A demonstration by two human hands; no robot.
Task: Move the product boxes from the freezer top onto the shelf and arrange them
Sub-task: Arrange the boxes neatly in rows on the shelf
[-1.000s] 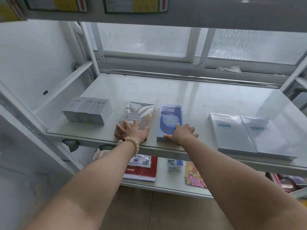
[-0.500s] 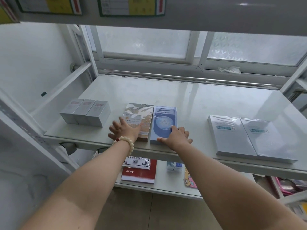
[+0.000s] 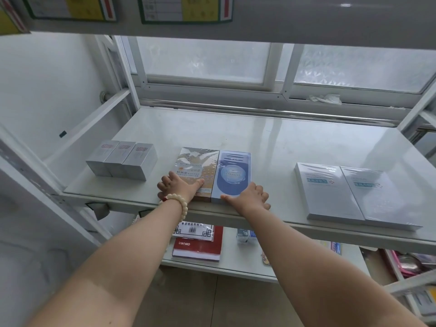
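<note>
The left hand (image 3: 180, 186) lay flat, fingers spread, on the near left corner of a gold box (image 3: 199, 171), with the thumb resting across the box top. It did not grip the box; the palm only pressed against it. A bracelet of pale beads (image 3: 177, 205) sat on the left wrist. The right hand (image 3: 251, 197) lay in the same manner at the near end of a blue box (image 3: 233, 175), open, the thumb along the near edge and the fingers spread to the right on the shelf (image 3: 271, 147).

The gold box and the blue box lay flat and touched each other along their long sides, near the front edge of the white shelf. To the left of them, a little apart, three small grey boxes (image 3: 122, 160) stood in a tight row, side against side. Well apart on the right, two flat white boxes (image 3: 354, 192) lay side by side and touched each other, also near the front edge.

On the lower shelf (image 3: 236, 265), below the hands, a red notebook (image 3: 197, 247) lay with a white packet (image 3: 193, 230) on top of it, and a small blue and white carton (image 3: 245, 234) stood beside them. Behind the shelf there was a frosted window (image 3: 205, 60).
</note>
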